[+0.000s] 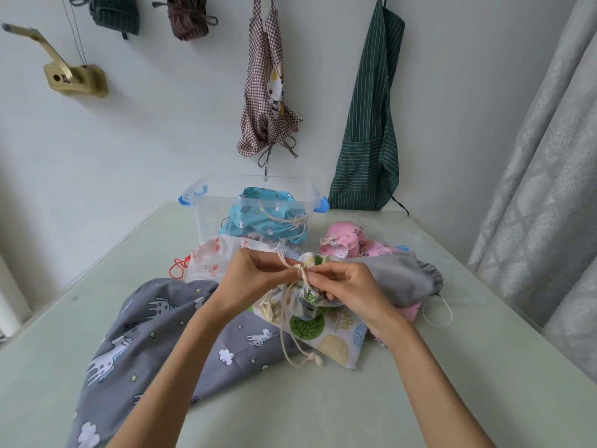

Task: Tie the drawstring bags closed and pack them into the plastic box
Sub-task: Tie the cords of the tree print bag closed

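Currently a person's two hands meet over a white tree-print drawstring bag (326, 331) lying just in front of a clear plastic box (210, 215) on a pale green table (420, 399). The left hand (248, 273) pinches the cream drawstring cord (286, 321) with curled fingers; the right hand (342, 286) pinches the gathered mouth of the bag, fingers bent around cloth and cord. Loose cord ends trail from the bag toward the person and lie on the table.

To tie well, it seems wise to keep the neck bunched tightly under the right fingers while the left draws the cord snug, so the knot sits against the gathers rather than on slack cord.

Inside the box, a blue cloud-print bag (258, 218) already lies tied. Left of the box sits a pale flamingo-print bag (213, 257) with a red cord. Right of the box lie a pink bag (349, 240) and a grey bag (400, 279). Nearer the person than the box, a large grey unicorn-print cloth (145, 344) spreads under the left forearm.

The box's left half looks free for the next bag, and the way from the hands up over its near wall appears unobstructed.
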### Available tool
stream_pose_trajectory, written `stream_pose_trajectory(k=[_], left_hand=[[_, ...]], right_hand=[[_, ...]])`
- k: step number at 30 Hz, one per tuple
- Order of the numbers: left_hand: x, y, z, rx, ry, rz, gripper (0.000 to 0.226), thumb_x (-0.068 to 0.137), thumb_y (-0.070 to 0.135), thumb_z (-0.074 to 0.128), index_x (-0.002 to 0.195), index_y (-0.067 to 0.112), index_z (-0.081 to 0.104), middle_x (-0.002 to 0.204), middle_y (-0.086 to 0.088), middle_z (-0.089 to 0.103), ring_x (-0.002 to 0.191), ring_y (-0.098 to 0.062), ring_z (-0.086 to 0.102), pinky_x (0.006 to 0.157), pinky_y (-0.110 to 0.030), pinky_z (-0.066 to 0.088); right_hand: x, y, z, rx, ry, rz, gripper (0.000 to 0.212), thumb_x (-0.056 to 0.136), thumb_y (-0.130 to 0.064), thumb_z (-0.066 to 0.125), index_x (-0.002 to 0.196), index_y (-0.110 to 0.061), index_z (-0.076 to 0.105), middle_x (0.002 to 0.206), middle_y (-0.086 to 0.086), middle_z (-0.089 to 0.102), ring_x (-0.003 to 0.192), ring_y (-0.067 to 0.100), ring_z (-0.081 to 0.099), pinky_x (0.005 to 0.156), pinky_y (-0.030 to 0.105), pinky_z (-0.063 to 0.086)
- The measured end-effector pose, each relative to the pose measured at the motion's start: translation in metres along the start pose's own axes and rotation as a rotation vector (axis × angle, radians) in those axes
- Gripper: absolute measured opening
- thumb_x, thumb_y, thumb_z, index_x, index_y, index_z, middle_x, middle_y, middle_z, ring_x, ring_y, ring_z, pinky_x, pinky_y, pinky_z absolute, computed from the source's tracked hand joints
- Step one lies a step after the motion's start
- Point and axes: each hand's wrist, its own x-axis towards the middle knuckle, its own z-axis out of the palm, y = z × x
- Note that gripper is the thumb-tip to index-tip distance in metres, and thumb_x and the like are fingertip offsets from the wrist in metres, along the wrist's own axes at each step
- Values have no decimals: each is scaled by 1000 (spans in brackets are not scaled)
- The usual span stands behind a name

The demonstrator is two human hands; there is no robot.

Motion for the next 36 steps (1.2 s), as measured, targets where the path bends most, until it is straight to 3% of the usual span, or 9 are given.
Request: stream_pose_trajectory(k=[6,9,14,18,20,23,27,32,36], left_hand=[[-1,-5,-1,19,-42,-138,12,85,19,67,91,22,78,91,8,76,83,-4,67,66,-14,52],[-3,-7,6,-22,-49,-115,26,89,30,60,98,13,76,97,-7,75,89,-10,66,78,-27,54],[2,-7,18,-52,176,2,23,83,34,63,78,16,77,71,-4,74,61,-6,60,59,-16,50],[3,-6,23,-24,254,22,25,79,41,65,71,19,77,67,3,74,60,-5,65,65,-28,54],[3,-5,24,24,220,25,30,84,40,61,74,16,76,67,1,74,61,-9,65,68,-34,55],[3,-6,23,35,215,43,32,88,38,58,73,15,75,61,5,71,56,-7,62,60,-27,51],[3,-5,20,3,219,26,32,89,34,58,65,17,71,52,8,63,49,-6,54,57,-28,44],[2,-5,18,144,213,-6,30,92,38,54,72,20,69,64,3,69,62,-16,65,74,-48,55],[1,-2,15,249,252,-13,30,92,44,52,68,29,63,64,7,70,67,-14,69,73,-47,55]], right_hand=[[2,0,5,83,100,57,5,80,-22,72,77,-19,74,52,-10,57,48,1,46,53,9,42],[2,-4,11,8,241,-6,9,78,-20,71,69,-19,67,48,-9,59,47,0,52,48,15,44],[-3,-5,18,-618,537,-338,21,71,-21,68,69,-23,47,50,-8,57,48,13,57,49,28,45],[-5,-8,15,-950,668,-482,20,74,-7,66,84,-21,55,61,-10,57,53,11,46,49,24,34],[-4,-12,12,-843,577,-328,16,77,-10,65,83,-24,60,66,-12,62,57,10,54,52,25,40],[3,-24,-1,-307,223,36,18,82,-12,64,78,-28,71,77,-7,71,70,9,66,56,21,51],[6,-29,-11,-286,-118,179,11,82,-20,68,83,-29,72,70,-11,69,65,1,58,55,13,40],[6,-31,-9,-329,-45,93,6,84,-16,69,88,-20,69,83,-6,70,70,-2,65,57,3,44],[3,-34,-8,-257,13,-63,11,78,-9,74,84,-17,69,84,-2,73,74,3,69,63,9,49]])
